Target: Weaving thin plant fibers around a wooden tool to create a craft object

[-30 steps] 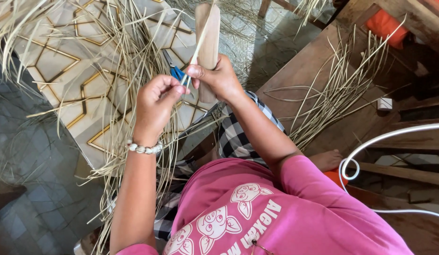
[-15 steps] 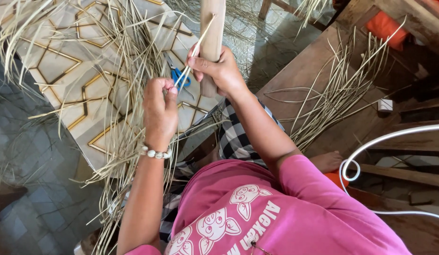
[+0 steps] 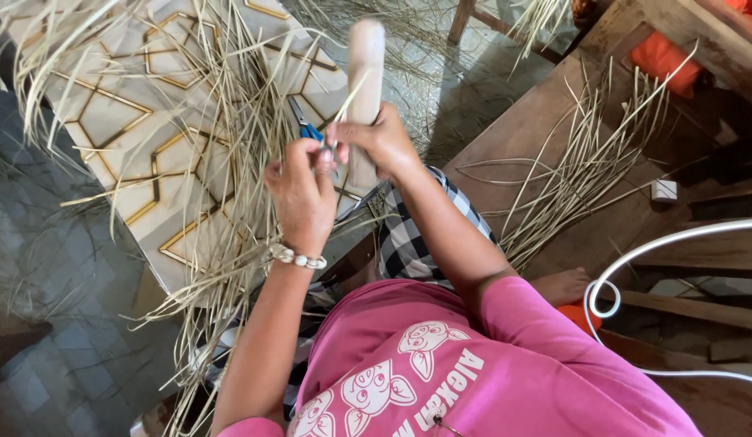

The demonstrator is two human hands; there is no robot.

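Inspection of the head view finds the person seated over a patterned floor mat (image 3: pixel 109 113), working dried straw strips. The right hand (image 3: pixel 384 144) is closed around a pale wooden block (image 3: pixel 365 73), held upright with its upper end rising clear of the fist. The left hand (image 3: pixel 305 190) is pinched shut on a thin straw strip (image 3: pixel 343 109) that runs up across the face of the block; the fingertips of both hands nearly touch. A pair of blue-handled scissors (image 3: pixel 307 125) lies on the mat just behind the hands, among a loose pile of straw (image 3: pixel 230 162) spread over the mat's right edge. More strips (image 3: pixel 586 170) lie fanned on the wooden bench (image 3: pixel 538 121) to the person's right. In my judgement, the work calls for steady tension: the strip should stay flat against the block, the block held still, and the pinch kept close to the contact point so the brittle fibre does not kink or split. The exact contact is blurred.
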